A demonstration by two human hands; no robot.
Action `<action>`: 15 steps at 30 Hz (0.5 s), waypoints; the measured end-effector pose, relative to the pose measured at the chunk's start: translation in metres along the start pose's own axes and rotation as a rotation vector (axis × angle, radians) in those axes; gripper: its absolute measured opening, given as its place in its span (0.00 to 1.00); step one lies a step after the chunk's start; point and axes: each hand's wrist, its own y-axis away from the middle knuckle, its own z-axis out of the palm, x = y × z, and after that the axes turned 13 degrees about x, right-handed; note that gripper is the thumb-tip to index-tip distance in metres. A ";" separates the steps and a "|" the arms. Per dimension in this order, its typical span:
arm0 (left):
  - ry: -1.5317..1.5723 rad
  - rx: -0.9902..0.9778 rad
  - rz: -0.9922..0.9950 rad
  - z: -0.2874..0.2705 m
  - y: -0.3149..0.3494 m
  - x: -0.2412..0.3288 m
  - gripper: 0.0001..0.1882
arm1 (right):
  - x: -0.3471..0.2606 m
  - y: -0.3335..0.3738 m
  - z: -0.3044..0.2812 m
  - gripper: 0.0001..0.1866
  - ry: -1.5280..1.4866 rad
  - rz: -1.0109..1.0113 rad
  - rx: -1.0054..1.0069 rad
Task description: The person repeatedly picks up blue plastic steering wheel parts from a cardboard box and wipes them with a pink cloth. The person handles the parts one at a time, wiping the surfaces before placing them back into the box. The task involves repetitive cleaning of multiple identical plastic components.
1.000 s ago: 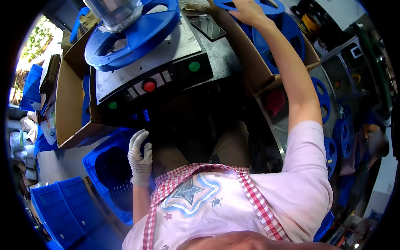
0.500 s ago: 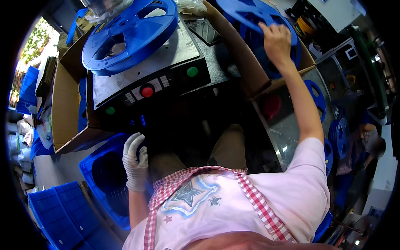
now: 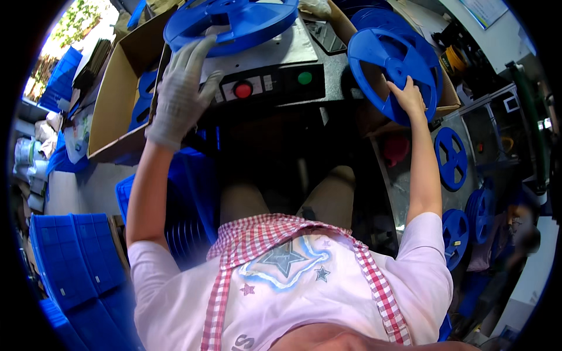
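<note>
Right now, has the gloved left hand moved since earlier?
Yes: the left hand moved up the picture, from below the red button to its left.

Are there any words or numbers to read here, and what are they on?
I don't copy writing out, but here's where it shows:
White labels on the black control panel: too small to read.
Notice on the wall, upper right: too blurred.
Pale shirt: a few grey letters, partly cut off, not copied.
Small tags on blue crates: too small to read.
</note>
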 end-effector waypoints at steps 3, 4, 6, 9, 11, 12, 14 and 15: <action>-0.237 -0.008 0.128 0.035 -0.015 -0.041 0.31 | 0.006 -0.012 0.011 0.51 0.004 0.002 0.067; -0.307 -0.009 0.163 0.047 -0.019 -0.057 0.29 | 0.009 -0.014 0.012 0.50 0.009 0.010 0.086; -0.426 -0.091 0.165 0.061 -0.032 -0.087 0.24 | 0.010 -0.014 0.003 0.47 -0.070 0.030 0.186; -0.483 0.015 0.163 0.073 -0.049 -0.124 0.16 | 0.037 -0.010 -0.011 0.39 -0.485 -0.054 0.289; -0.455 0.117 0.139 0.051 -0.053 -0.122 0.10 | 0.029 0.023 -0.037 0.31 -0.942 -0.026 0.306; -0.376 0.241 0.200 0.034 -0.047 -0.123 0.09 | 0.020 0.051 -0.051 0.27 -1.178 0.029 0.312; -0.554 0.142 0.154 -0.029 -0.027 -0.102 0.08 | 0.026 0.098 -0.064 0.20 -1.417 -0.023 0.287; -0.518 0.169 0.227 -0.032 -0.020 -0.100 0.07 | 0.036 0.134 -0.094 0.17 -1.608 0.117 0.236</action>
